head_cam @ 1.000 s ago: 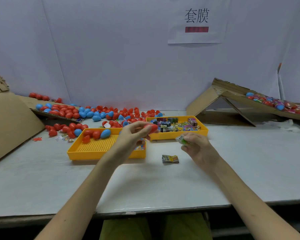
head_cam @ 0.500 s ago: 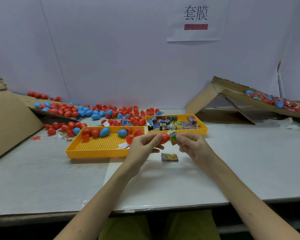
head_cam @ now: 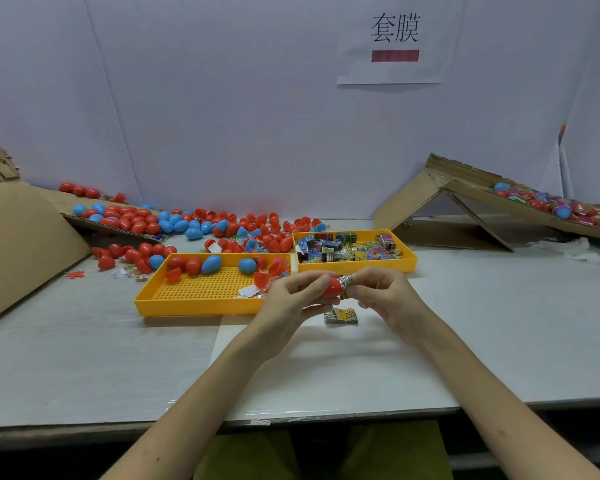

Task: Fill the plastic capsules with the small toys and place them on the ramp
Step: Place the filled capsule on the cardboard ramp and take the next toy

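My left hand (head_cam: 291, 299) grips a red capsule half (head_cam: 333, 287) in front of the yellow trays. My right hand (head_cam: 385, 296) pinches a small wrapped toy (head_cam: 347, 280) whose end sits at the open mouth of that half. Another wrapped toy packet (head_cam: 341, 316) lies on the table just below my hands. The left yellow tray (head_cam: 201, 292) holds a few red and blue capsules. The right yellow tray (head_cam: 357, 263) is full of small toy packets. The cardboard ramp (head_cam: 471, 192) at the far right carries several filled capsules (head_cam: 548, 206).
Loose red and blue capsules (head_cam: 174, 225) are heaped along the back wall and on a cardboard sheet (head_cam: 25, 237) at the left. A crumpled white wrapper (head_cam: 579, 249) lies under the ramp. A paper sign (head_cam: 395, 39) hangs on the wall.
My left hand came away from the tray with the red capsule half and met my right hand. The toy now touches the capsule's opening.
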